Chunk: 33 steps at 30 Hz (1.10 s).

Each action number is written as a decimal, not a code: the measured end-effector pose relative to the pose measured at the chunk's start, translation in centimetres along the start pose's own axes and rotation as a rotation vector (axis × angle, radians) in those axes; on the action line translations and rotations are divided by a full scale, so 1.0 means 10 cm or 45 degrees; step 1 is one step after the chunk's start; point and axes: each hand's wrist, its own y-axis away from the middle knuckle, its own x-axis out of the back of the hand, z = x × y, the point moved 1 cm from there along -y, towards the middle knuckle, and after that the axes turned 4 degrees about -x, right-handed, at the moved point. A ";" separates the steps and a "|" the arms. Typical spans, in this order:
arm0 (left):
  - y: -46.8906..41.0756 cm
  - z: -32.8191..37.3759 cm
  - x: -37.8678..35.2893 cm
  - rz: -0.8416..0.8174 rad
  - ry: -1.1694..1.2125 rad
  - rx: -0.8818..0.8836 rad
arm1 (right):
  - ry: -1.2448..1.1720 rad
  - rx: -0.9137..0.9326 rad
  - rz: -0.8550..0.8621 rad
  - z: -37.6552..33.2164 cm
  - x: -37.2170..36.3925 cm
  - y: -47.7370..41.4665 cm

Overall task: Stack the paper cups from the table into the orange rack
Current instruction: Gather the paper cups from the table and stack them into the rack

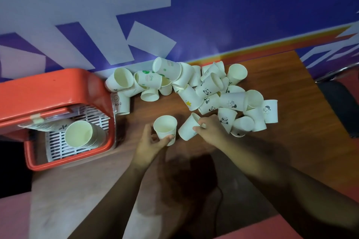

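I log left hand (151, 146) gripping an upright paper cup (165, 128) and right hand (212, 130) pinching a tilted cup (188, 127) at frame centre, orange rack (58, 85) at left; risk: a skewed nesting could crumple a rim.

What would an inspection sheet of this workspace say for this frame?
Surface: brown wooden table, partly bare.
Job's things: loose heap of white paper cups on it; orange plastic rack at left holds a leaning nested cup stack.
Clutter: nothing seen.
Grippers: left hand holds an upright cup; right hand grips a tilted cup.
Cables: thin dark cord-like line near front edge, uncertain.
Surroundings: blue-and-white wall; dark chair at right.
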 end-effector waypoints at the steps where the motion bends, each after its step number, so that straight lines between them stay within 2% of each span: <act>1: 0.03 0.01 0.05 0.013 0.003 -0.009 | -0.039 0.037 0.009 -0.06 0.01 0.04; 6: 0.25 0.17 0.46 0.127 0.089 -0.135 | -0.271 0.295 0.109 -0.66 0.18 0.22; 11: 0.52 0.41 1.04 0.274 0.134 -0.296 | -0.412 0.389 0.116 -1.34 0.08 0.43; 18: 0.87 0.50 1.81 0.504 0.079 -0.402 | -0.399 0.550 0.065 -2.18 -0.14 0.78; 22: 0.85 0.44 2.07 0.630 0.099 -0.411 | -0.436 0.587 0.156 -2.44 -0.26 0.87; 33: 0.47 0.29 2.15 0.470 -0.180 -0.375 | -0.426 0.605 0.252 -2.56 -0.40 0.86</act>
